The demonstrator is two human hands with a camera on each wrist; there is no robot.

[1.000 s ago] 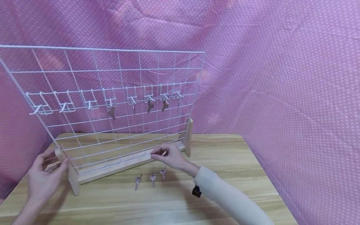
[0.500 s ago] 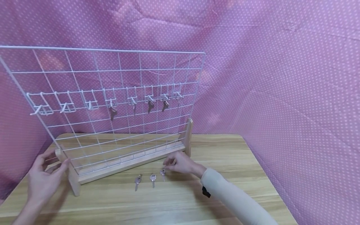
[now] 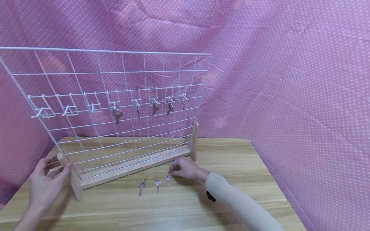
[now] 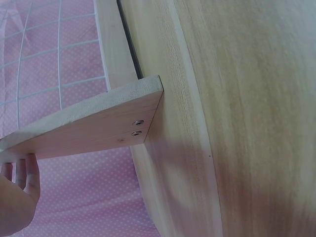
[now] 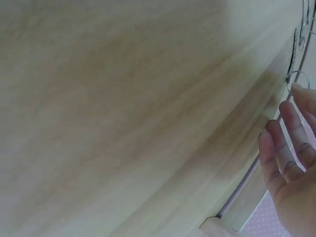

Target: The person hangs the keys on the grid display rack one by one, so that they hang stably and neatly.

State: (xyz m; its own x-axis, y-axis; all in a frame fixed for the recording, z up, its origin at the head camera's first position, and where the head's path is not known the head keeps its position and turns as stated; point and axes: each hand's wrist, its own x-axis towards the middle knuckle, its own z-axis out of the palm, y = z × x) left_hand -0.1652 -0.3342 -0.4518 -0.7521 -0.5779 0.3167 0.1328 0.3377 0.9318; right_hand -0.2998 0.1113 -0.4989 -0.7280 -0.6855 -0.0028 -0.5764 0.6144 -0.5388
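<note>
My left hand [image 3: 47,179] grips the left wooden side foot [image 3: 72,179] of a white wire grid rack [image 3: 127,125], fingers and thumb on either side of the board. In the left wrist view its fingers lie against the lower face of that foot [image 4: 94,126]. With thumb and fingertips, my right hand [image 3: 186,167] pinches the thin ring [image 5: 299,74] of the rightmost loose key [image 3: 168,180], which is near the table surface. Two more keys lie to its left, a middle key [image 3: 157,184] and a left key [image 3: 142,186].
A row of white hooks [image 3: 69,109] runs across the grid. Several keys hang from the hooks on the right, among them a dark key [image 3: 117,116]; three hooks at the left carry none. Dotted pink cloth [image 3: 277,80] surrounds the wooden table [image 3: 240,166].
My right hand has come down and right from beside the rack's base to the rightmost loose key and taken its ring. The hanging keys sway slightly. My left hand stays put.
</note>
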